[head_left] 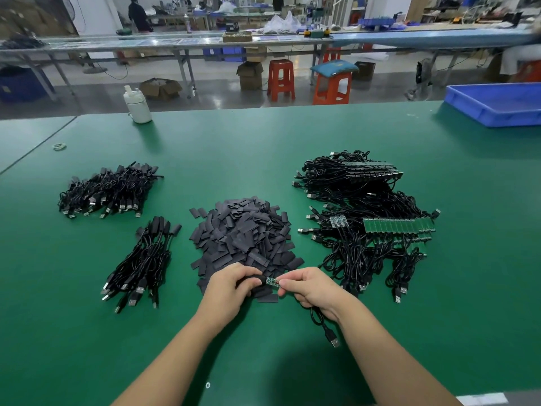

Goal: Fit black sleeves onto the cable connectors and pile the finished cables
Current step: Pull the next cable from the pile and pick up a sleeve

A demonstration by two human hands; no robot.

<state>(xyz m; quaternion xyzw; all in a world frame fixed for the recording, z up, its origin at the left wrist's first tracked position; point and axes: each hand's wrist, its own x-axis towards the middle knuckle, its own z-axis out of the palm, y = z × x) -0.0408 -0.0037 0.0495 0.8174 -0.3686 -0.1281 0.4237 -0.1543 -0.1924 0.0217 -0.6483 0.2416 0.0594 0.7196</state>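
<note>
The left hand (231, 284) is holding a black sleeve (254, 281) at the near edge of the sleeve pile (243, 238). The right hand (311, 285) is pinching a small green board (271, 281), and the board's tip is going into the sleeve. A black cable (317, 317) is hanging under the right hand, its plug (333, 339) lying on the green worktop (263, 148). Two cable piles (108, 190) are sitting on the left. A bigger heap (366, 218) with bare green boards is sitting on the right.

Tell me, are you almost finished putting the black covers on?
Not nearly. Done: two piles of sleeved cables on the left. In hand: left hand works a black sleeve onto the green connector board pinched by right hand. Left: the big heap of bare-board cables.
</note>
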